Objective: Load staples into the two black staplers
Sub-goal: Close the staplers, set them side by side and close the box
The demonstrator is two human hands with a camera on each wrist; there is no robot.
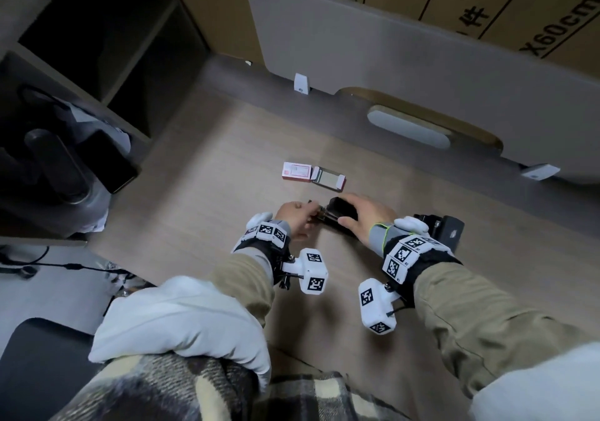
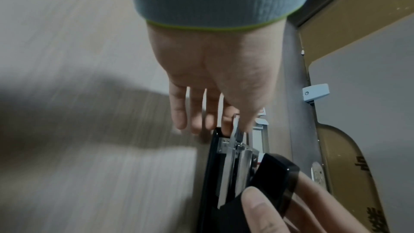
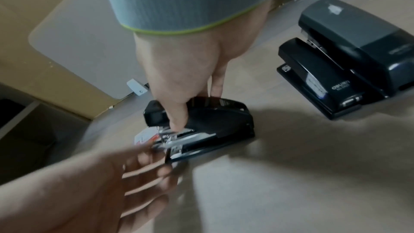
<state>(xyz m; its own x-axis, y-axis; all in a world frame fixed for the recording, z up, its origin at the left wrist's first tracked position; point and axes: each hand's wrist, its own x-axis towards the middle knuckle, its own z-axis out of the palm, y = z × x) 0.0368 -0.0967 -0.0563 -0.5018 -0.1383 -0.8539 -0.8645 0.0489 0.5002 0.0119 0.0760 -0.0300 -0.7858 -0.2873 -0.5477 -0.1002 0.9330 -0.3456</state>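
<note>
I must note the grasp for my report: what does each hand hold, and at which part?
The right hand grips the open stapler across its black top cover. The left hand pinches the metal piece at the stapler's front end.

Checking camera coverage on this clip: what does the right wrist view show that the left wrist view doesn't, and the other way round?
Only the right wrist view shows the second black stapler, standing closed, apart on the desk.

Only the left wrist view shows, close up, the left hand pinching a metal part at the front of the magazine.

Both show the stapler being loaded, its top raised, with the right hand gripping it.
</note>
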